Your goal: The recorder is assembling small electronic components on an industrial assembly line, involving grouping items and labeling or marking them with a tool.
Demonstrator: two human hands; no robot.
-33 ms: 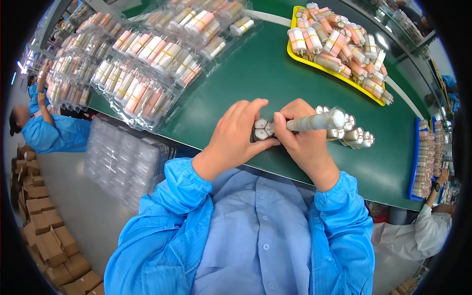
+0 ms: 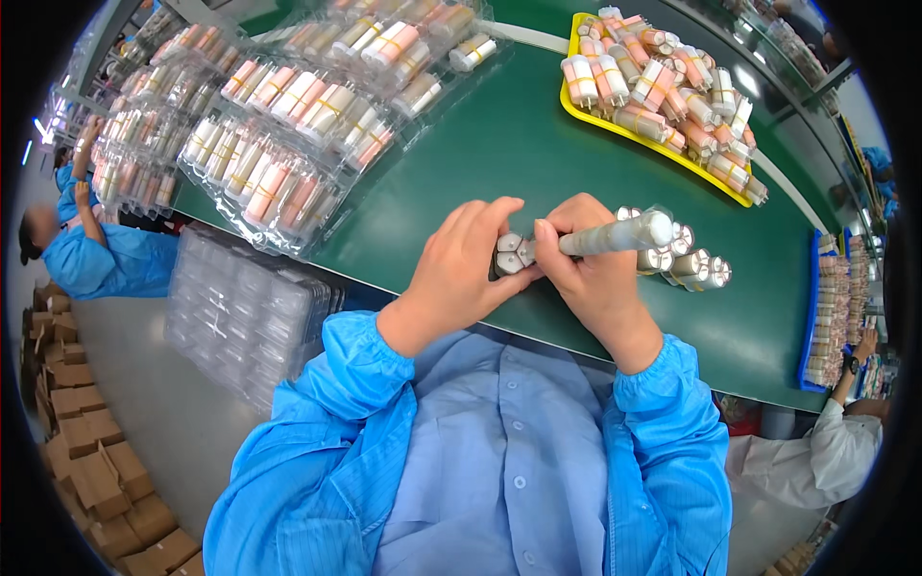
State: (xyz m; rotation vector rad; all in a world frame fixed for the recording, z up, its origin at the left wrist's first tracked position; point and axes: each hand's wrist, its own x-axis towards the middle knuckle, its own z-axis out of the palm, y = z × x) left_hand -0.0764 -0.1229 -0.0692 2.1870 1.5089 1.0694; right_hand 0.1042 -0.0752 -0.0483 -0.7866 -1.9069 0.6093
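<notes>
Gripping small bundle of capped tubes [image 2: 512, 255] near table's front edge: your left hand [image 2: 461, 274] wraps it, fingers curled shut. Your right hand [image 2: 588, 274] closed around long silvery tube [image 2: 619, 235], thumb pressing bundle end. More loose tubes [image 2: 691, 264] just beside right hand. Bare green table [image 2: 499, 158] open ahead. Yellow tray [image 2: 576, 110] far right, clear blister trays [image 2: 279, 182] crowding left edge. Blue bin [image 2: 805, 331] at right rim.
</notes>
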